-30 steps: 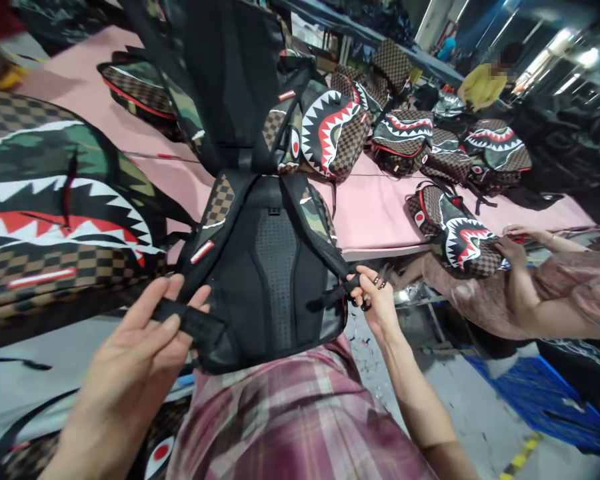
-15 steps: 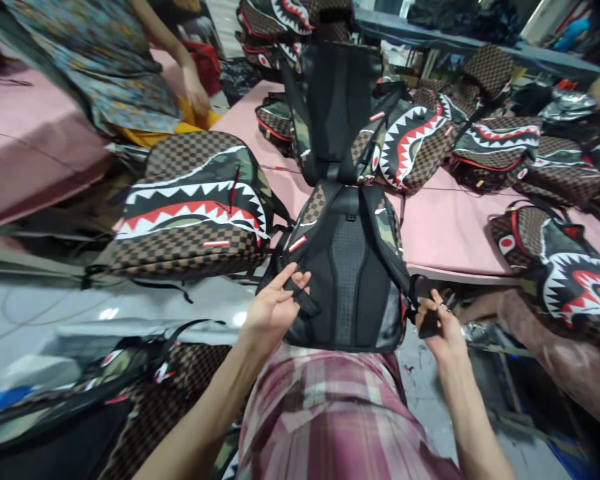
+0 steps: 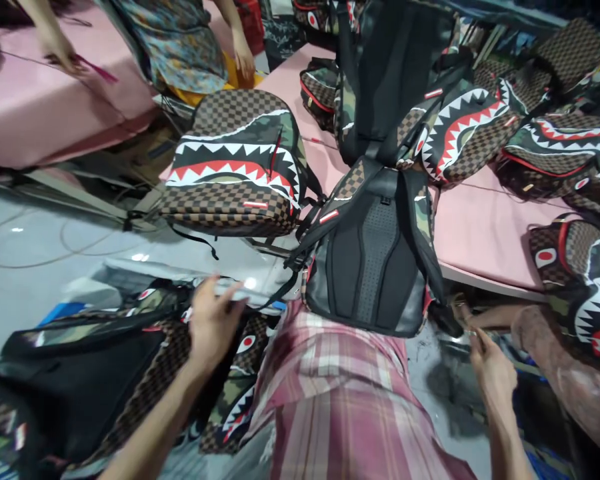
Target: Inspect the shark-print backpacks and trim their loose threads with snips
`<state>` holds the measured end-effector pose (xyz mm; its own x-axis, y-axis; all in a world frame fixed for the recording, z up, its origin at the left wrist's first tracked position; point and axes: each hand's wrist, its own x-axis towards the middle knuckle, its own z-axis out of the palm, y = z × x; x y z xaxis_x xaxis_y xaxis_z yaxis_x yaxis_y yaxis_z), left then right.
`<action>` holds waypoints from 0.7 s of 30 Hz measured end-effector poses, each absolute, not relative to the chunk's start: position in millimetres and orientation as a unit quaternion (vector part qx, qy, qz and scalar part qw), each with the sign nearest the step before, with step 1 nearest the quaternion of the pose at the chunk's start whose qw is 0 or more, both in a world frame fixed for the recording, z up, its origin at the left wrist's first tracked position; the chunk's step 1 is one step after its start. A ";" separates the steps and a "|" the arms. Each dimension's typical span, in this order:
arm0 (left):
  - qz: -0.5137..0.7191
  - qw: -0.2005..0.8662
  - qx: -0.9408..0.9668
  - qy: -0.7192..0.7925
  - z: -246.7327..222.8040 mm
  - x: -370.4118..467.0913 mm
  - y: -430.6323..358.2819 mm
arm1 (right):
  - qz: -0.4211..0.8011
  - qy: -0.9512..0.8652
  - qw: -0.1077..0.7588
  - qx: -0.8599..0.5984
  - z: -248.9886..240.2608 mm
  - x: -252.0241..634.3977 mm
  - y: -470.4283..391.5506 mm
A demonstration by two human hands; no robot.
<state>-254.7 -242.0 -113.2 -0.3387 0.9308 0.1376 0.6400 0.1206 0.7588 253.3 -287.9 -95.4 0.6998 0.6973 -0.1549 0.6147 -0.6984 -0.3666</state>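
A black-backed backpack (image 3: 375,253) lies back panel up, its top on the pink table and its lower end at my lap. My left hand (image 3: 213,323) is raised left of it, blurred, fingers apart, above the bags on the floor. A loose black strap (image 3: 283,290) trails from the backpack toward that hand; I see no grip on it. On the other side my right hand (image 3: 493,363) is closed, fingertips pinched at the end of the other black strap (image 3: 447,320) near the backpack's lower right corner. Blur hides the exact contact.
A checkered shark-mouth backpack (image 3: 235,167) sits at the left table edge. More backpacks (image 3: 473,133) crowd the pink table (image 3: 485,247). Several bags (image 3: 80,387) are piled at lower left. Another person (image 3: 180,47) stands across the table; a leg (image 3: 555,347) shows at right.
My left hand has left the backpack's left strap area and swung left and down. My right hand has moved outward and lower with the right strap. The view has turned left.
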 end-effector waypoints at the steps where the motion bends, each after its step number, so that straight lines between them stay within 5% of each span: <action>1: 0.381 0.170 0.583 0.697 -124.5 -236.6 -249.8 | 0.122 -0.380 0.141 -0.906 -91.8 247.9 -286.1; 7: 0.413 0.157 0.704 0.555 -170.3 -157.0 -250.0 | 0.215 -0.539 0.269 -0.769 -70.7 176.2 -253.8; 15: 0.431 0.073 0.808 0.395 -154.8 -174.5 -239.1 | 0.234 -0.685 0.190 -0.664 -70.3 93.3 -231.6; 21: 0.475 0.376 0.541 0.583 -155.4 -179.1 -251.7 | 0.166 -0.725 0.126 -0.656 -65.7 72.7 -233.0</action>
<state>-179.1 -251.7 -155.4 -0.1317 0.9884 0.0755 0.2738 -0.0369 0.9611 72.7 -233.0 -65.7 -0.1066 0.9937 -0.0340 0.9099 0.0837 -0.4063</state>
